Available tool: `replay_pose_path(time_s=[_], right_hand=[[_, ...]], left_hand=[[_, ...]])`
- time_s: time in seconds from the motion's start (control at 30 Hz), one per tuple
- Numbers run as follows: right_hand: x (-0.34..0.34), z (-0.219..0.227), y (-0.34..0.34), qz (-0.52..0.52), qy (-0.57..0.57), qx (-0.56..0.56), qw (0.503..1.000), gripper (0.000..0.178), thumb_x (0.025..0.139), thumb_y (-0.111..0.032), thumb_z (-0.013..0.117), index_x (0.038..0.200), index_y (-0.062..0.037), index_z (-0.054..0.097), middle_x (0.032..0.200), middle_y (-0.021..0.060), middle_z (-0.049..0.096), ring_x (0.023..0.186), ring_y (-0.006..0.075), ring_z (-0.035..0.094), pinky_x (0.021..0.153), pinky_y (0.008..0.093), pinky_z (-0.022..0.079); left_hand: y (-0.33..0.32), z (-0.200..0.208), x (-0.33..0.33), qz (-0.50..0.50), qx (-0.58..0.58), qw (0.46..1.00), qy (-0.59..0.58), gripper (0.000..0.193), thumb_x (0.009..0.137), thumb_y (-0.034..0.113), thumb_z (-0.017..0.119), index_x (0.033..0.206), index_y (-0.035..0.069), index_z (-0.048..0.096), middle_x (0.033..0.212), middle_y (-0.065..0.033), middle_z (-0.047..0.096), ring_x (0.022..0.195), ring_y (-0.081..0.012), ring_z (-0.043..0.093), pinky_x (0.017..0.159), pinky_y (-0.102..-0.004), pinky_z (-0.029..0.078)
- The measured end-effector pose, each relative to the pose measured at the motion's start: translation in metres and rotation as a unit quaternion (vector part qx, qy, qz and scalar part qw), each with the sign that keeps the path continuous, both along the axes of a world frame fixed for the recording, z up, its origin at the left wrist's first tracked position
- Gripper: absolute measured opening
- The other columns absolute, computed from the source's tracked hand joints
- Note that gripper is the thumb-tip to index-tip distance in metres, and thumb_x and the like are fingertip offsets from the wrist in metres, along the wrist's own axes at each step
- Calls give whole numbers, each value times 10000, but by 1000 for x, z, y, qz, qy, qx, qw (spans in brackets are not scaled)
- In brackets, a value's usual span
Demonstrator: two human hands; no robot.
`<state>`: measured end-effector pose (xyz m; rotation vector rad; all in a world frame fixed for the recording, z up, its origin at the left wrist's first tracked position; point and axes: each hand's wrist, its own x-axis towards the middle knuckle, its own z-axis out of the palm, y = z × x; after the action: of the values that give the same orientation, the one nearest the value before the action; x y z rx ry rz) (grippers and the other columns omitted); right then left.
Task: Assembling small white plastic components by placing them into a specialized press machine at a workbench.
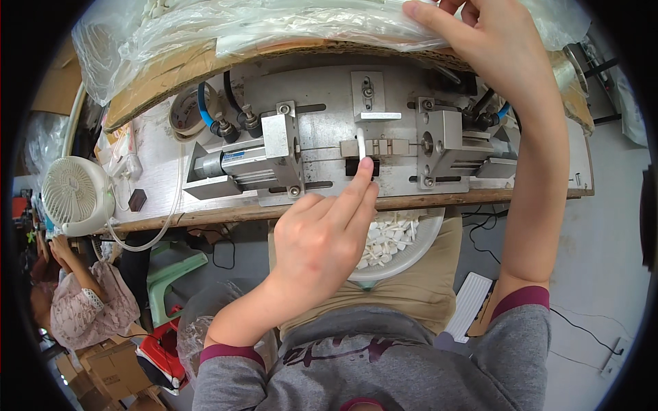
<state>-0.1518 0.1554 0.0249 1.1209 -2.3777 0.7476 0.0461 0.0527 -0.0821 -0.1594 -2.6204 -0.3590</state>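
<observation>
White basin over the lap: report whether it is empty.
Not empty: small white pieces lie piled inside the white basin. The left hand hides part of it, so I cannot tell how full.

Left forearm (257,308) comes up from lower left, angled inward; left hand (317,229) back-up, index (356,183) extended forward and right, other fingers bent under, thumb hidden. Right forearm (540,171) reaches almost straight up, elbow bent; right hand (488,38) at top edge, wrist angled inward, thumb (435,19) out to the left, fingers partly cropped, grip unclear.
</observation>
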Motion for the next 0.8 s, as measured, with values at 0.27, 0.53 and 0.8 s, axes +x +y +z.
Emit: replay_pose_path(time_s=[0.27, 0.53, 0.8], right_hand=[[-12, 7, 8, 18, -186, -70, 980, 231, 835, -146, 781, 951, 32, 692, 803, 53, 659, 695, 86, 552, 619, 247, 421], [33, -38, 41, 198, -94, -133, 967, 304, 828, 33, 762, 1124, 12, 696, 1122, 102, 689, 956, 167, 652, 830, 291, 518], [104, -93, 62, 173, -11, -1, 985, 373, 765, 2, 807, 1111, -7, 668, 1324, 213, 667, 985, 314, 712, 804, 354, 559]], left_hand=[[-6, -3, -7, 13, 29, 999, -9, 281, 760, 99, 794, 1032, 31, 776, 1267, -100, 731, 561, -121, 604, 562, -263, 454], [-9, 11, -9, 1, -7, 999, -35, 320, 747, 167, 821, 1036, 43, 762, 1215, -89, 748, 566, -155, 625, 566, -284, 482], [-72, 85, -62, -16, 81, 973, 215, 212, 850, 111, 813, 1042, 25, 787, 931, -102, 769, 710, -148, 689, 618, -276, 531]])
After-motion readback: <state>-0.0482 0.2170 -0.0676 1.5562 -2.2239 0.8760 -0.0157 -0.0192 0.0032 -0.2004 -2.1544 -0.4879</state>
